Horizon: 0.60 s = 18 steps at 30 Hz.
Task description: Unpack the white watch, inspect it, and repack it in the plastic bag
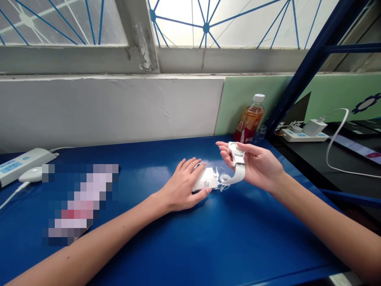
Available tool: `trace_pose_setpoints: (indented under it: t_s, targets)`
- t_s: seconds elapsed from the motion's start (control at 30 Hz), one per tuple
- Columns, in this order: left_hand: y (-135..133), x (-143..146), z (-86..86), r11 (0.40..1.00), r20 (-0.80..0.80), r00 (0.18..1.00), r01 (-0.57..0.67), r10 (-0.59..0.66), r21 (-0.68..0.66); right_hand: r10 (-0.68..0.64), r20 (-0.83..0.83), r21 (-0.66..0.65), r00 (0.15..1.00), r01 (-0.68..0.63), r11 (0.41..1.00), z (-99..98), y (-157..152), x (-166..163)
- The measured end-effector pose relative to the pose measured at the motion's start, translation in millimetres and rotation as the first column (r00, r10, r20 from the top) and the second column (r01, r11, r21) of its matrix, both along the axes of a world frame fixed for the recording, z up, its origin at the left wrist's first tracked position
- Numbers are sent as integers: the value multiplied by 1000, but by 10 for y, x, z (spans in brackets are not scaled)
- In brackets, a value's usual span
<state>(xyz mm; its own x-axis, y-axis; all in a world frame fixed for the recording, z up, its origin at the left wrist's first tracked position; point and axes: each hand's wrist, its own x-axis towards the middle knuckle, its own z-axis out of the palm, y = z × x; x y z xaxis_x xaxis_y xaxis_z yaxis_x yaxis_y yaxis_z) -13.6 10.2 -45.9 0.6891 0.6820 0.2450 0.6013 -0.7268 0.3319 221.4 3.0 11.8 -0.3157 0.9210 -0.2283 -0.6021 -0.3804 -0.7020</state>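
Blue tabletop is set against a pale wall below a window fitted with a blue metal grille. Near the middle, a white round-cased wristwatch is held just above the tabletop by the right hand: its case is gripped between the thumb on top and the fingers beneath, and its white strap is left to hang and curl toward the left. By the left hand, laid palm down, a clear plastic package with a white insert is covered in part; its fingers are stretched out over the package and its thumb is set along the near edge, but whether the package is pinched or merely pressed cannot be told. Close to the strap's lower end, clear film is seen, though contact between them cannot be made out. For good handling, the case is best supported from below, with light thumb pressure so that the surface is not smeared, and the strap should be kept free of the loose film. The package is best steadied flat, without being creased. Well apart from this work, a bottle of amber drink is stood by the wall, and a white power strip is placed at far left.
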Motion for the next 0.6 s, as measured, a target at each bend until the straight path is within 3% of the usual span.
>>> trace_pose_setpoints:
  t_s: [0.1,0.2,0.27,0.37,0.4,0.47,0.53,0.6]
  targets:
    - [-30,14,97,998,111,992,62,-65,34,87,65,90,994,-93,992,69,27,-139]
    - [-93,43,236,985,287,943,163,-170,47,176,25,161,984,-177,971,113,90,-290]
    - [-147,72,320,985,375,912,170,-163,15,217,13,176,976,-216,960,124,156,-380]
    - [-219,133,400,958,488,873,144,-6,-247,284,40,248,958,-285,926,107,277,-480]
    - [-237,157,416,898,532,844,178,71,-402,292,52,273,955,-295,916,93,316,-503]
    - [-260,205,435,700,612,756,307,232,-645,307,61,310,950,-311,898,56,376,-537]
    - [-267,241,441,498,643,669,440,374,-747,332,48,328,942,-329,886,10,404,-553]
    - [-263,261,431,352,640,603,536,477,-767,364,25,320,931,-353,879,-40,398,-552]
